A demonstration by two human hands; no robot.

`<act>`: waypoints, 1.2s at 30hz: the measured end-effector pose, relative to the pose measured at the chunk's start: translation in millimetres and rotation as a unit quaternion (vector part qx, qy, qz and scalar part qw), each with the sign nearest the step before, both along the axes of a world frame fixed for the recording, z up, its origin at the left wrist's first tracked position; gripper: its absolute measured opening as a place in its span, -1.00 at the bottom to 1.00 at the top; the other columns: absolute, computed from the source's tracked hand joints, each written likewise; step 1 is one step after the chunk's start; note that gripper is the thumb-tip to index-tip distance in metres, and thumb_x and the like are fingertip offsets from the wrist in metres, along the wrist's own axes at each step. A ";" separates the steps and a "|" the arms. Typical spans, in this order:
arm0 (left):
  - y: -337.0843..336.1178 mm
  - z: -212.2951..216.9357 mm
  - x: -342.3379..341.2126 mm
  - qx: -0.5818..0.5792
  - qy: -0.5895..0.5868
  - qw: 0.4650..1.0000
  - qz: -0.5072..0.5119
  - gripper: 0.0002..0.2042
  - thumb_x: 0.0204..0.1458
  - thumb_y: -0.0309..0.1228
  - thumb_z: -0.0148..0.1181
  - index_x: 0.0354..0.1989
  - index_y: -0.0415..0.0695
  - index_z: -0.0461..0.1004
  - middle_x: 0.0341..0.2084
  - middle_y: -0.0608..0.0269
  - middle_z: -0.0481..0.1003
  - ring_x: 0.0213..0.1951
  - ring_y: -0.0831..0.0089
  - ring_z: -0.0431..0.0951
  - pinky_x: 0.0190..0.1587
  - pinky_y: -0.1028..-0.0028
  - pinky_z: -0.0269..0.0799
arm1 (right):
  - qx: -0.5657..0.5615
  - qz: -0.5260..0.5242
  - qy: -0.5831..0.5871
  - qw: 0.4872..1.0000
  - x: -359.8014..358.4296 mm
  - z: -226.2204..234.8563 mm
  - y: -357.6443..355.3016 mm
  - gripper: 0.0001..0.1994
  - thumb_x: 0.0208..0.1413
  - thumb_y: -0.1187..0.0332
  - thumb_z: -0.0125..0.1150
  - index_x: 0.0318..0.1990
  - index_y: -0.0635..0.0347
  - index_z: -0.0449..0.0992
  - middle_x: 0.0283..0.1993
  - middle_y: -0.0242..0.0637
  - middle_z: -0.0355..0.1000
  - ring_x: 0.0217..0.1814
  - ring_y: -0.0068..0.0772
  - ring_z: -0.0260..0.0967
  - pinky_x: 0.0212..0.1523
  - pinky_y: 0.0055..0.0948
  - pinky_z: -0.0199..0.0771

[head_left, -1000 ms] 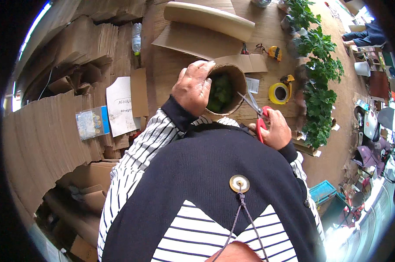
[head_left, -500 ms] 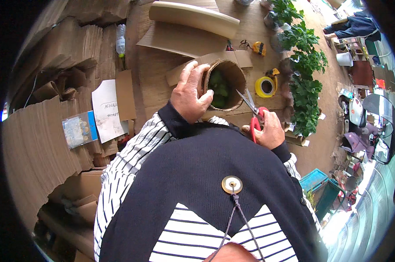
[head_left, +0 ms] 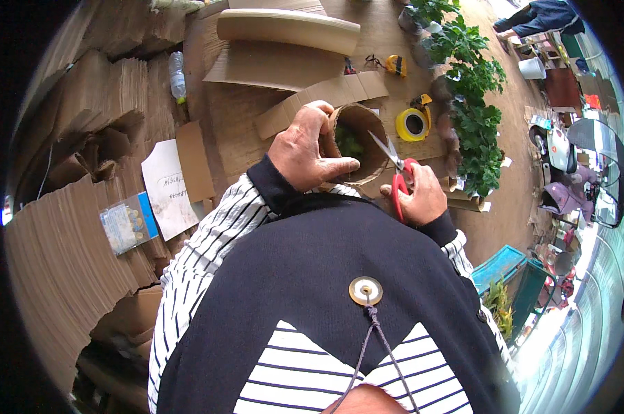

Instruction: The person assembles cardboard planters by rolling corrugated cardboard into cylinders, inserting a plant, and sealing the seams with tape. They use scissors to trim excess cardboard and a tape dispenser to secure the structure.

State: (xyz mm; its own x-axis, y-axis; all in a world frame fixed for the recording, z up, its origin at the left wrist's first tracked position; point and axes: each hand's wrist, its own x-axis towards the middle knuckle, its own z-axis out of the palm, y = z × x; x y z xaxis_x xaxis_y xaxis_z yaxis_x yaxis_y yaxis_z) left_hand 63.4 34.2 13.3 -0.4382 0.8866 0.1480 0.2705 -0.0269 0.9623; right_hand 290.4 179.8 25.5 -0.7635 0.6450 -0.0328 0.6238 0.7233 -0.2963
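Left hand (head_left: 305, 148): closed over the near rim of a rolled cardboard tube (head_left: 357, 141), thumb along the outside, fingers curled onto the edge. The tube sits just in front of the person's chest, its open mouth facing up; something green shows inside, too small to identify.

Right hand (head_left: 422, 200): gripping red-handled scissors (head_left: 395, 172), blades slightly parted and pointing up and left, tips at the tube's right rim.

Bench (head_left: 243, 131): brown surface carrying the work. On it, beyond the tube: a folded cardboard strip (head_left: 326, 96), a long curved cardboard piece (head_left: 288, 29), a yellow tape roll (head_left: 413, 124) just right of the tube, a small yellow tool (head_left: 395, 65) further back.

Left side: a clear plastic bottle (head_left: 177, 76), a white paper sheet (head_left: 167, 190), a clear packet with a blue edge (head_left: 126, 222), stacked corrugated cardboard (head_left: 57, 269).

Right side: leafy green plants (head_left: 474, 90) in a row.
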 end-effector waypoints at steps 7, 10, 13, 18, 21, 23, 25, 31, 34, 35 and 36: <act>-0.8 -7.3 1.6 0.021 0.073 0.997 0.016 -0.42 -0.30 -0.37 0.55 -0.23 -0.17 0.19 -0.04 0.03 0.28 -0.35 0.45 0.47 -0.35 0.50 0.48 | 0.025 -0.047 -0.011 0.999 5.9 -1.1 -21.0 -0.41 -0.15 -0.08 0.41 -0.12 0.21 0.44 -0.20 -0.11 0.41 -0.12 -0.04 0.43 -0.13 -0.17 0.46; 0.2 -3.4 5.9 0.027 0.037 0.999 0.007 -0.43 -0.28 -0.35 0.54 -0.20 -0.18 0.21 -0.06 0.03 0.29 -0.34 0.42 0.48 -0.31 0.46 0.47 | 0.055 -0.077 -0.029 0.995 5.7 -3.0 -20.6 -0.49 -0.10 -0.06 0.37 -0.15 0.16 0.47 -0.26 -0.16 0.47 -0.19 -0.08 0.48 -0.21 -0.19 0.49; 0.5 -4.8 6.3 -0.002 0.030 0.999 -0.016 -0.40 -0.24 -0.28 0.51 -0.12 -0.21 0.23 -0.08 0.01 0.29 -0.27 0.32 0.52 -0.21 0.39 0.49 | 0.091 -0.082 -0.018 0.992 10.7 -9.7 -17.1 -0.58 -0.06 0.00 0.33 -0.18 0.11 0.49 -0.32 -0.21 0.52 -0.27 -0.11 0.51 -0.30 -0.22 0.51; -2.8 -8.6 4.5 0.013 0.156 0.987 0.022 -0.27 -0.24 -0.20 0.47 0.09 -0.20 0.20 0.02 -0.09 0.28 -0.10 0.11 0.55 -0.04 0.31 0.49 | 0.104 -0.065 -0.002 0.992 10.2 -12.9 -9.3 -0.65 -0.07 0.08 0.33 -0.22 0.11 0.51 -0.34 -0.20 0.54 -0.31 -0.10 0.52 -0.33 -0.23 0.51; -1.9 -12.6 -0.5 0.053 0.204 0.977 -0.010 -0.17 -0.23 -0.15 0.43 0.24 -0.17 0.15 0.10 -0.10 0.27 0.03 0.00 0.47 0.09 0.27 0.41 | 0.141 -0.026 0.049 0.989 -1.0 -7.0 -4.7 -0.68 -0.10 0.13 0.34 -0.25 0.12 0.52 -0.35 -0.20 0.54 -0.33 -0.10 0.52 -0.33 -0.23 0.51; -7.8 -2.8 4.3 0.000 0.177 0.984 -0.004 -0.18 -0.22 -0.16 0.38 0.26 -0.18 0.17 0.14 -0.08 0.26 0.08 -0.02 0.43 0.13 0.27 0.38 | 0.151 -0.012 0.063 0.987 -5.7 -6.1 -1.2 -0.71 -0.10 0.18 0.33 -0.27 0.12 0.51 -0.38 -0.19 0.52 -0.35 -0.10 0.51 -0.34 -0.24 0.50; -9.0 -1.9 0.2 -0.002 0.174 0.985 0.000 -0.20 -0.21 -0.17 0.36 0.25 -0.18 0.18 0.15 -0.09 0.26 0.10 -0.01 0.42 0.14 0.28 0.37 | 0.143 -0.019 0.046 0.988 -6.4 -5.9 2.5 -0.76 -0.07 0.22 0.31 -0.29 0.12 0.51 -0.41 -0.19 0.50 -0.37 -0.08 0.50 -0.36 -0.24 0.48; -10.3 -1.6 -8.3 -0.011 0.141 0.989 -0.037 -0.26 -0.21 -0.31 0.24 0.26 -0.22 0.20 0.19 -0.09 0.25 0.23 0.05 0.30 0.27 0.29 0.21 | 0.148 0.048 0.093 0.983 -11.6 -11.0 17.1 -0.75 -0.14 0.29 0.31 -0.26 0.12 0.50 -0.38 -0.22 0.51 -0.35 -0.12 0.50 -0.34 -0.26 0.50; -10.6 2.3 -15.6 -0.016 0.135 0.989 -0.053 -0.28 -0.22 -0.32 0.19 0.24 -0.24 0.22 0.18 -0.09 0.28 0.23 0.07 0.31 0.28 0.30 0.20 | 0.139 0.052 0.094 0.984 -24.6 -6.0 19.9 -0.75 -0.14 0.29 0.31 -0.27 0.12 0.49 -0.40 -0.24 0.51 -0.36 -0.14 0.50 -0.36 -0.26 0.50; -10.7 3.4 -19.2 -0.018 0.133 0.989 -0.055 -0.28 -0.23 -0.32 0.18 0.24 -0.25 0.22 0.17 -0.09 0.28 0.22 0.07 0.32 0.28 0.30 0.20 | 0.128 0.044 0.081 0.987 -26.7 -5.8 20.4 -0.75 -0.14 0.29 0.31 -0.27 0.12 0.49 -0.41 -0.25 0.50 -0.36 -0.14 0.50 -0.36 -0.27 0.50; -11.4 1.1 -22.1 -0.008 0.134 0.990 -0.048 -0.29 -0.25 -0.32 0.15 0.21 -0.25 0.26 0.16 -0.10 0.31 0.20 0.07 0.34 0.28 0.31 0.20 | 0.127 0.052 0.065 0.988 -27.2 -7.5 22.8 -0.74 -0.15 0.29 0.32 -0.27 0.12 0.49 -0.40 -0.27 0.51 -0.36 -0.15 0.50 -0.36 -0.27 0.50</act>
